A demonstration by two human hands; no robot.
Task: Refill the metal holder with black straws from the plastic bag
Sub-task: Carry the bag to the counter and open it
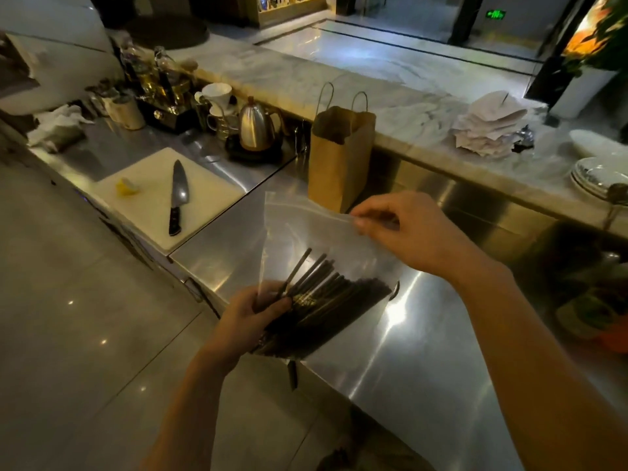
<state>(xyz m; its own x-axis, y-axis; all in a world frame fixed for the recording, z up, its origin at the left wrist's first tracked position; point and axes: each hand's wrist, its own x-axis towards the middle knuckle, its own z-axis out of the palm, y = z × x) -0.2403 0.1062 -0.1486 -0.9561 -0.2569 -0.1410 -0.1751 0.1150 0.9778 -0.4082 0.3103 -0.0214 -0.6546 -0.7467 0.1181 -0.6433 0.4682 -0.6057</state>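
Observation:
A clear plastic bag (306,229) hangs in front of me over the edge of the steel counter (424,334). A bundle of black straws (326,297) lies in its lower part, a few tips poking upward. My left hand (251,317) grips the bag's bottom around the straws. My right hand (404,229) pinches the bag's top edge at its right side. I cannot make out a metal straw holder in this view.
A brown paper bag (339,158) stands just behind the plastic bag. To the left lies a white cutting board (204,195) with a knife (178,195) and a lemon piece (127,186). A kettle (255,127), cups, stacked papers (486,127) and plates (594,178) lie further off.

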